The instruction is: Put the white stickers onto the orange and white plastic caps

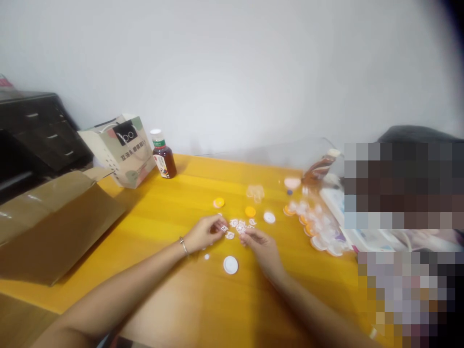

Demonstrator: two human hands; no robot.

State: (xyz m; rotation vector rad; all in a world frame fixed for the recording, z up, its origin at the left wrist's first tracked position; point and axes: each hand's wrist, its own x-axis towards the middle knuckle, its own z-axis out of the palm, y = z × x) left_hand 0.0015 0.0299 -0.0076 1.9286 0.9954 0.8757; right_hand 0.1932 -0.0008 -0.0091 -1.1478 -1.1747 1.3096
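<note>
Both of my hands are over the middle of the yellow table [174, 212]. Fingers closed in a pinch, my left hand [206, 233] holds a small white openwork piece [224, 228]. My right hand [261, 244] pinches another white openwork piece [240, 229] between thumb and fingers. Between and just beyond them lie several more such pieces, one white piece [230, 236] close to my left fingertips. A white round lid [231, 265] lies nearer to me, below the hands. Past them are an orange disc [250, 211], a second white disc [269, 217] and an orange-and-white disc [219, 203].
An open cardboard box [54, 232] takes up the left side. Behind it stand a paper bag [126, 150] and a dark red bottle [164, 162]. Clear and orange round cases [319, 229] cluster at right, beside a blurred-out person [406, 193]. A clear plastic piece [255, 193] lies farther back.
</note>
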